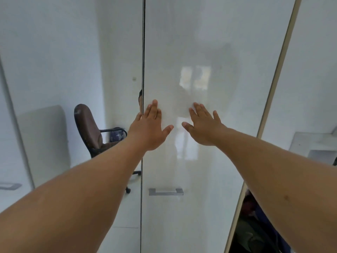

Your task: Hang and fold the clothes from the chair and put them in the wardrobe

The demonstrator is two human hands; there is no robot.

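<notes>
A glossy white wardrobe door (209, 52) fills the middle of the head view, with a silver bar handle (166, 191) low on it. My left hand (148, 128) lies flat against the door beside its left edge, fingers straight. My right hand (202, 125) lies flat on the same door a little to the right, fingers spread. Neither holds anything. At the lower right, past the door's edge, dark clothes (255, 225) show inside the wardrobe. A brown office chair (87, 126) stands at the left, with a dark patterned cloth (117, 135) on its seat.
Another white door (54, 52) stands left of the dark gap, with a second handle (10, 186) at the far left. A white shelf or ledge (313, 141) sits at the right edge. The chair's wheeled base (128, 189) is near the door's foot.
</notes>
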